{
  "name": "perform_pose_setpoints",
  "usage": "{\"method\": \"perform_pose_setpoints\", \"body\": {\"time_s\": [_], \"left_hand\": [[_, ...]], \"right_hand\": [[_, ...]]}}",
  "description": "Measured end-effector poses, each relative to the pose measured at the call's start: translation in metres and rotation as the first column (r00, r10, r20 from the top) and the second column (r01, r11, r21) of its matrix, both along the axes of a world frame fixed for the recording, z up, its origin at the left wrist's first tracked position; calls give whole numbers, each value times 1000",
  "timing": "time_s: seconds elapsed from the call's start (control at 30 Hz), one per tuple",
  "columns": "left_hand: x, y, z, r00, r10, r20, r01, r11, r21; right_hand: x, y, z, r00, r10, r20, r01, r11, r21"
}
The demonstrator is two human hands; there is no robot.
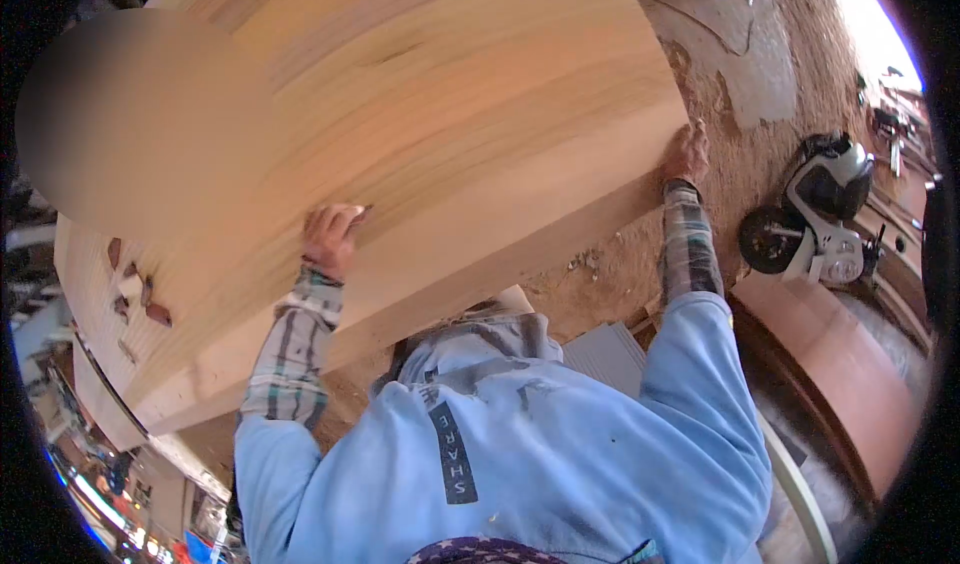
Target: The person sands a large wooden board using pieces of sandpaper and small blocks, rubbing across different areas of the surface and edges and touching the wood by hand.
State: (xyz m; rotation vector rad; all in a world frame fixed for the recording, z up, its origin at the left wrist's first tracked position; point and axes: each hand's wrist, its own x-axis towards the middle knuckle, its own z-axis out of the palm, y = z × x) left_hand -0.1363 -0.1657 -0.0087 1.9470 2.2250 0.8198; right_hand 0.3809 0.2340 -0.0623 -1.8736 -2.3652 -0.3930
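Observation:
A large pale wooden panel (480, 114) with streaked grain fills the upper middle of the view. My left hand (332, 239) lies on its top face near the front edge, fingers closed. A small dark edge shows beside the fingertips, apparently a piece of sandpaper (364, 212) mostly covered by the hand. At the panel's right corner, my right hand (687, 152) grips the edge, with fingers against the end face. Several reddish-brown scraps (158, 314) lie on the panel's left part.
On the right, a white and black toy motorbike (825, 209) stands on the dusty floor (600, 274). A curved reddish board (830, 364) lies below it. A blurred round patch hides the panel's upper left. Clutter lines the far left and right.

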Motion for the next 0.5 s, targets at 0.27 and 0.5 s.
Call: {"method": "perform_pose_setpoints", "body": {"time_s": [0.27,0.5], "left_hand": [[154,231,-20,993,-114,22,114,993,2],[299,447,-32,971,-225,78,210,964,164]], "right_hand": [[-31,-18,17,881,-249,-402,242,968,-70],[-36,-18,25,918,-275,-285,276,961,-38]]}}
